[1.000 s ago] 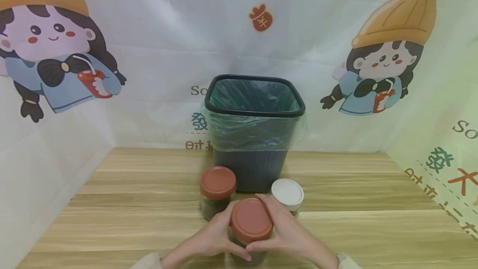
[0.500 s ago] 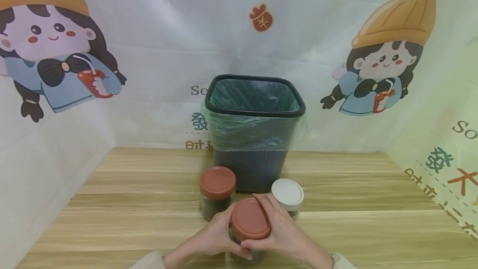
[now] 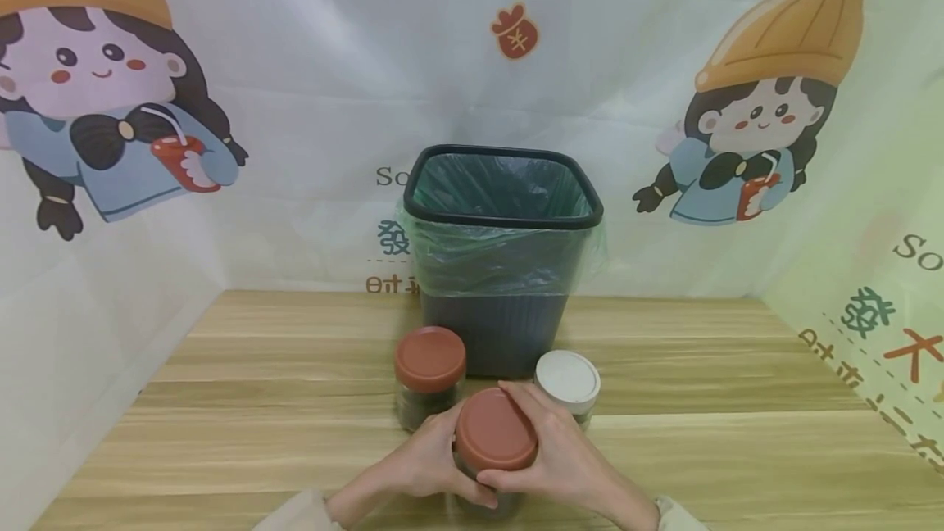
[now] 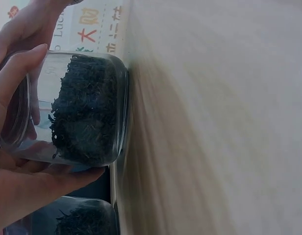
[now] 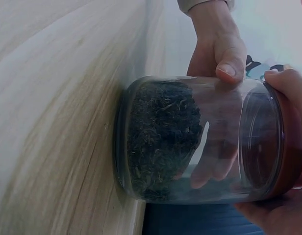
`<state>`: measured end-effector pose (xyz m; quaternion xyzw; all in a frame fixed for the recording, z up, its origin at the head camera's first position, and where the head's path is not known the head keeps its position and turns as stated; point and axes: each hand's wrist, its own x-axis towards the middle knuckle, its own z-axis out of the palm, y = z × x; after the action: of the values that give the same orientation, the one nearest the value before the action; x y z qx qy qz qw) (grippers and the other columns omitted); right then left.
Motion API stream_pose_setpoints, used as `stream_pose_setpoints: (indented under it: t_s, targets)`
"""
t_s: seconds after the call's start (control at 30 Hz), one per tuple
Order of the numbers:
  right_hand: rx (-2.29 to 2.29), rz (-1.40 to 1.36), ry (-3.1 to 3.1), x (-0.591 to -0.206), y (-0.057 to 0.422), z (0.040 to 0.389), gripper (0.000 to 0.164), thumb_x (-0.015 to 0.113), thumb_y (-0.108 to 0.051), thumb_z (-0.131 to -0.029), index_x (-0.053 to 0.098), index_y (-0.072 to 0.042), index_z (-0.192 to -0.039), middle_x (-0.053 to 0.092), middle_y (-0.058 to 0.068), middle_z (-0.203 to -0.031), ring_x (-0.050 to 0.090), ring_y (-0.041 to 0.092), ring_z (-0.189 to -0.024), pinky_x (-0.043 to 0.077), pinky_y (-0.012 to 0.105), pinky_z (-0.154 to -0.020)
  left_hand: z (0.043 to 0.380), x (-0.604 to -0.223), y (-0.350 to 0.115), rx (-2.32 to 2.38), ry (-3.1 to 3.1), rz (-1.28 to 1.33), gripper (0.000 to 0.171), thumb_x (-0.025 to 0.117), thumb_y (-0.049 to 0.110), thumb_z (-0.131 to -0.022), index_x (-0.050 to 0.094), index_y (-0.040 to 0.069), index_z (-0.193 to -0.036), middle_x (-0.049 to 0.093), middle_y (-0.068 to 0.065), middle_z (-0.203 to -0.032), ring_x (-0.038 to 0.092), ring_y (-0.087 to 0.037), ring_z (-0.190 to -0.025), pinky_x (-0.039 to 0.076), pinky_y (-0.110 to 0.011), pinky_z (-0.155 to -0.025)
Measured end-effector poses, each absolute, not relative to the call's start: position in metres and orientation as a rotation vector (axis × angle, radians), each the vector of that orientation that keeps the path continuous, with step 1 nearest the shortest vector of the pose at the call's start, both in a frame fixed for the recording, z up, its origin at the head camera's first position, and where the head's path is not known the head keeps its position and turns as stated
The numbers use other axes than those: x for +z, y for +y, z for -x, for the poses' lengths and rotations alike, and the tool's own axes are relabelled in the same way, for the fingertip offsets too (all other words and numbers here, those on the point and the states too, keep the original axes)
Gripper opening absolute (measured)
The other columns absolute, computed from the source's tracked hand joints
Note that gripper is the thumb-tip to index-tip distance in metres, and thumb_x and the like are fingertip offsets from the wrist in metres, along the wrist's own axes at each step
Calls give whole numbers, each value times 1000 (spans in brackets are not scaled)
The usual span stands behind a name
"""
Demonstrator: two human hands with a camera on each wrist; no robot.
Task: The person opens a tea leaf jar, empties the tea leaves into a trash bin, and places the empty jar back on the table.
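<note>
Glass jar (image 3: 496, 435) with a brick-red lid (image 5: 292, 142), at the bottom centre of the head view, upright, its base seemingly on the wooden table (image 3: 708, 449). The left hand (image 3: 430, 459) has fingers and thumb wrapped round the body; the right hand (image 3: 566, 457) clamps the lid. Turning the lid seems the step in hand; next, the body probably needs holding steady against the twist. Dark, dry-looking shreds (image 5: 163, 139) fill the clear, shiny jar's lower part.
</note>
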<state>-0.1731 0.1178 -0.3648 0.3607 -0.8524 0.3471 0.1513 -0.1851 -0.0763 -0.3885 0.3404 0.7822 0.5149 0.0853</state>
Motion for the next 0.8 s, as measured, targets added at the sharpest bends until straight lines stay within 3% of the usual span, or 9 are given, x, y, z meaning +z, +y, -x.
stream_pose_setpoints:
  t_s: [0.4, 0.8]
  targets:
    - [1015, -1110, -2442, -365, 122, 177, 74, 74, -44, -66, 45, -10, -125, 53, 0, -114, 54, 11, -95, 50, 28, -75, 186, -389, -78, 1520, 2334, -1032, 86, 84, 23, -58, 38, 16, -130, 53, 1, -121, 51, -11, -107, 44, -27, -88]
    - [1097, -1215, -2545, -363, 127, 181, 90, 75, -39, -67, 27, -10, -138, 45, 2, -124, 48, 15, -106, 46, 34, -84, 186, -388, -79, 1529, 2271, -1040, 86, 82, 19, -61, 33, 13, -133, 50, -4, -125, 49, -15, -111, 42, -27, -90]
